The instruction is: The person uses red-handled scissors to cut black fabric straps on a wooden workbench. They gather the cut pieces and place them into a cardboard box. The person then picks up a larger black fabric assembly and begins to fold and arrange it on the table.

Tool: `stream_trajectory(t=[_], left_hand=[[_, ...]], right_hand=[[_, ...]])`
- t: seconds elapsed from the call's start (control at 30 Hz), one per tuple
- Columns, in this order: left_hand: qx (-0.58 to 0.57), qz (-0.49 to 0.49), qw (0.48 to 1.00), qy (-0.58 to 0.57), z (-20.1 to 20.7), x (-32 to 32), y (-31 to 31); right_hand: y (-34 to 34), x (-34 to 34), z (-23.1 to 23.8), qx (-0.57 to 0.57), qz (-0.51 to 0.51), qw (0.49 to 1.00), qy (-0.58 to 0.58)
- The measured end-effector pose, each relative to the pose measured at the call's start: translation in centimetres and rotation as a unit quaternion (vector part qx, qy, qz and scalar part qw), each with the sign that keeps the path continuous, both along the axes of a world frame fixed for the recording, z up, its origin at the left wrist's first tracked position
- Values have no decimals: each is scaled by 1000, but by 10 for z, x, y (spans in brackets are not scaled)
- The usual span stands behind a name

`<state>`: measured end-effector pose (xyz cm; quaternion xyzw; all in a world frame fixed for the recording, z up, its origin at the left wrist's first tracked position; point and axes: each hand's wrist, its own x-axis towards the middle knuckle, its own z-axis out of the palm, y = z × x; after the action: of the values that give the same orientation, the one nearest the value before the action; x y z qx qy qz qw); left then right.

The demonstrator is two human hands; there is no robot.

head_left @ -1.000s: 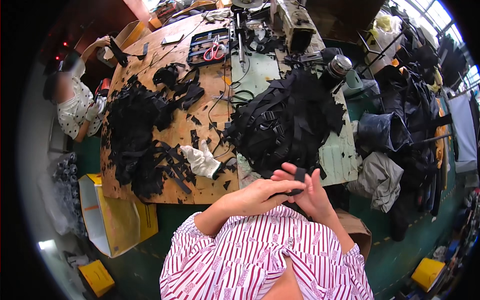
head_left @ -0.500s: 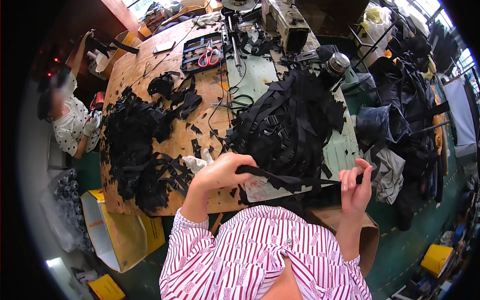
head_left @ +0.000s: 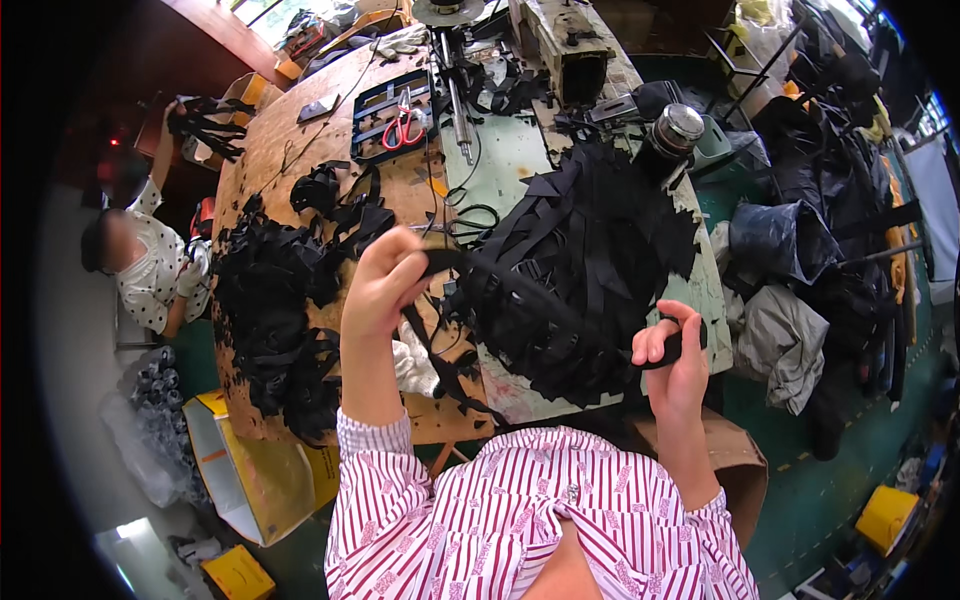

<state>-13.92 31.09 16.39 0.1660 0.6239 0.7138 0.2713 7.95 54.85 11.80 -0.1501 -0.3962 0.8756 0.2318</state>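
My left hand [head_left: 385, 280] is raised over the table's middle, its fingers closed on a black webbing strap [head_left: 440, 262]. From this hand one stretch runs right across the pile, and a tail seems to hang toward the near edge. At the right, my right hand [head_left: 675, 365] has its fingers curled round a black strap piece; whether both hands hold one strap is hard to tell. Between and beyond them lies a heap of black straps [head_left: 570, 220] with plastic buckles. A white glove [head_left: 415, 368] rests beside my left wrist.
Black scraps [head_left: 270, 290] cover the table's left side. Red-handled scissors [head_left: 403, 128] lie in a blue tray [head_left: 365, 130]. A machine arm [head_left: 575, 60] and a lidded jar [head_left: 675, 130] stand farther off. At the left, a co-worker [head_left: 150, 255] holds up black strips.
My left hand has moved up and away, carrying the strap. My right hand has come slightly left, its fingers more curled. The strap stretched near the table's front edge has shifted over the heap.
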Motion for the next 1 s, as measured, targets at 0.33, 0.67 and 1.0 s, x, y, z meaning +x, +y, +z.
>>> stream_trajectory(t=[0.33, 0.67, 1.0], left_hand=[[-353, -137, 909, 173, -136, -89, 76], [-320, -290, 889, 150, -151, -92, 162], [-309, -190, 929, 71, -117, -84, 123]], right_hand=[[46, -16, -60, -31, 18, 980, -196], [83, -12, -91, -57, -36, 973, -221], [105, 27, -107, -32, -105, 953, -283]])
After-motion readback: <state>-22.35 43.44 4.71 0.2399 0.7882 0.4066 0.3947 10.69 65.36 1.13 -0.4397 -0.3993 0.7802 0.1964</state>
